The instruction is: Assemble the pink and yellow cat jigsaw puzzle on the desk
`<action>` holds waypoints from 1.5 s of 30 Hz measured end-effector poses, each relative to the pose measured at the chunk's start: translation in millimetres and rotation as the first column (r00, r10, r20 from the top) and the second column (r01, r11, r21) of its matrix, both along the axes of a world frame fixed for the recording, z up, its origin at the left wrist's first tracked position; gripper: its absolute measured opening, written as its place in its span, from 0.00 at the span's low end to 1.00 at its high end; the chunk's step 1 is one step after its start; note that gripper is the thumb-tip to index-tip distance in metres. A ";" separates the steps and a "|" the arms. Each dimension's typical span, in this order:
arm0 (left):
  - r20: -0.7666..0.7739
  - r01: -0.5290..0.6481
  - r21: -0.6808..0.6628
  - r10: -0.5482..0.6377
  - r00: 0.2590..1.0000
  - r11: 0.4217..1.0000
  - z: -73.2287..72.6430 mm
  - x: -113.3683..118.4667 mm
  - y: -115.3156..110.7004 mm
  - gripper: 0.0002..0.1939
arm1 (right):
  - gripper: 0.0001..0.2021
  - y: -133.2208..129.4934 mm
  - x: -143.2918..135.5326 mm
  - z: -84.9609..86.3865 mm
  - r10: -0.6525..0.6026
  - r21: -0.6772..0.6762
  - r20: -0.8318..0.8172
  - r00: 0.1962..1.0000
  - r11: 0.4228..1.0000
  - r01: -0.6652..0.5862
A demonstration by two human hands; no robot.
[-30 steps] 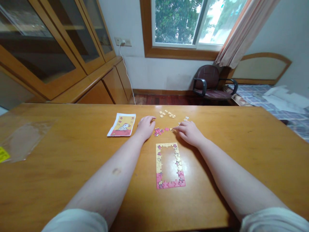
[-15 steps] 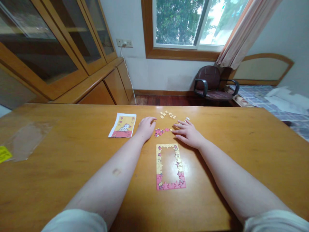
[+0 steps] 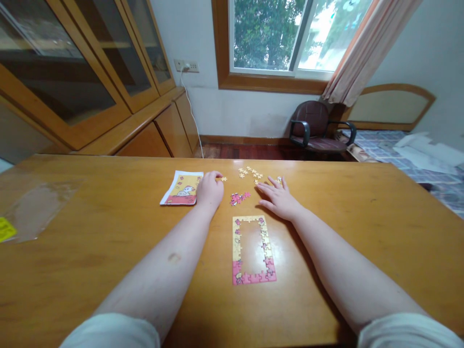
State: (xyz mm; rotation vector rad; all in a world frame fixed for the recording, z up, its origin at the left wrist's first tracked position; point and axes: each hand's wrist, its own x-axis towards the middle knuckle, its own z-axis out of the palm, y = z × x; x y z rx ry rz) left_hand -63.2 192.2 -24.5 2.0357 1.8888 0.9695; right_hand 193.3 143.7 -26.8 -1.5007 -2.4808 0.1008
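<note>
My left hand [image 3: 210, 191] rests over the right edge of a picture card [image 3: 180, 194] showing a white cartoon animal. Its fingers are curled, with thumb and forefinger at a small yellow puzzle piece [image 3: 224, 179] that shows partly beyond the tips. Palm down and fingers spread, my right hand [image 3: 279, 199] lies on the table, its fingertips close to another yellow piece [image 3: 256, 182]. Between the hands is a cluster of pink pieces [image 3: 238, 198]. Nearer to me lies a joined puzzle border [image 3: 248, 279], yellow above and pink below, with bare wood inside.
Several yellow pieces [image 3: 248, 171] are scattered near the table's far edge. White-and-yellow pieces [image 3: 279, 179] lie behind my right fingers. A clear plastic bag [image 3: 43, 210] with a yellow label sits far left. Beyond the wooden table [image 3: 326, 299] stands an office chair [image 3: 314, 121].
My left hand has moved left onto the card's edge, and a yellow piece now shows at its fingertips. A yellow piece near my right fingers has shifted away from the pink cluster, towards the far edge.
</note>
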 end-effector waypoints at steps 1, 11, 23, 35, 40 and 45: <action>-0.009 -0.053 0.003 0.053 0.999 0.999 0.2 -1.0 0.0 0.14 | 0.29 0.4 -0.3 -0.9 -0.001 0.005 0.002 1.000 1.000 0.001; -0.146 -0.060 -0.119 0.042 0.988 0.991 -7.0 0.3 2.1 0.18 | 0.19 1.3 2.9 2.3 -0.085 0.138 -0.154 0.984 0.985 0.106; -0.204 0.238 -0.137 -0.263 0.943 0.962 -6.3 8.0 -1.2 0.20 | 0.22 16.3 39.5 -10.4 -0.439 0.019 -0.619 0.651 0.820 0.572; -0.178 0.204 -0.145 -0.228 0.957 0.968 -5.9 7.7 -1.0 0.18 | 0.24 16.5 39.5 -2.6 -0.635 -0.060 -0.380 0.673 0.743 0.667; -0.165 0.197 -0.130 -0.217 0.962 0.972 -7.9 6.9 1.1 0.17 | 0.25 14.7 42.2 0.0 -0.668 -0.054 -0.369 0.647 0.710 0.702; -0.170 0.194 -0.135 -0.216 0.962 0.972 -8.6 7.4 1.3 0.18 | 0.29 9.8 38.8 -1.7 -0.592 -0.089 -0.441 0.674 0.776 0.624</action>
